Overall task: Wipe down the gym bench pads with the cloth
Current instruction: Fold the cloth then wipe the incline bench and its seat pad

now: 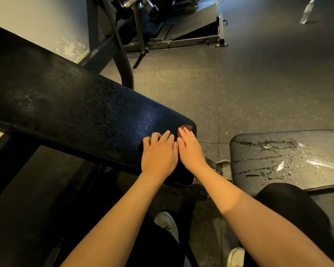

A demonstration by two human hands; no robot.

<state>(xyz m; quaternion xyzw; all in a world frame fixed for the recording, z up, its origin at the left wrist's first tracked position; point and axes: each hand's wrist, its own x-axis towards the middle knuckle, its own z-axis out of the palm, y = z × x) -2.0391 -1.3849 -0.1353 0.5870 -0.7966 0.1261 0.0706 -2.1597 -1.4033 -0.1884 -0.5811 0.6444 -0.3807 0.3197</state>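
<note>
Left forearm [112, 218] and right forearm [249, 209] are bare, uncovered right to the near frame edge. Left grip [159, 153] and right grip [190, 149] are bare too, with short pale nails on the right one's fingers. Legs are in black trousers [297, 205], plain matte fabric: one leg bulks at near right, the other sits dark between the arms. Fabric detail is lost in shadow. Grey-white shoe [167, 224], rounded toe, near centre. White shoe [235, 256] further right, only the toe showing, cut by the near edge.

L hand [159, 153], R hand [190, 149] over cloth [186, 128] on back pad [75, 105]; seat pad [287, 158] rt.
</note>
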